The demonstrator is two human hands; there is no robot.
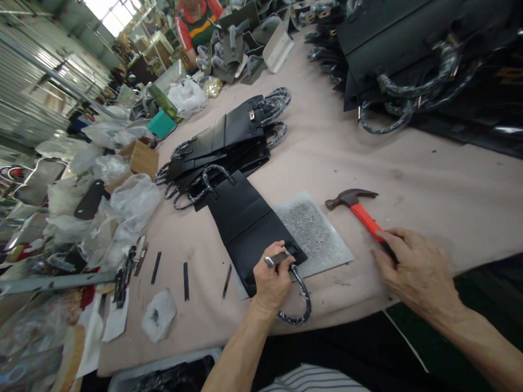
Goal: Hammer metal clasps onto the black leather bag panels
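A flat black handbag [249,226] lies across a pitted grey metal plate [318,231] near the table's front edge. My left hand [271,280] is closed round a small metal punch [277,258], holding it against the bag's near end, beside its wrapped handle [303,302]. My right hand [417,270] rests on the table with its fingers on the grip of a hammer with a red handle [362,213], which lies flat to the right of the plate.
A stack of black bags [228,142] lies beyond, and a larger pile [415,47] at the back right. Plastic bags, boxes and small tools [125,273] crowd the left side. Another person [197,18] works at the far end.
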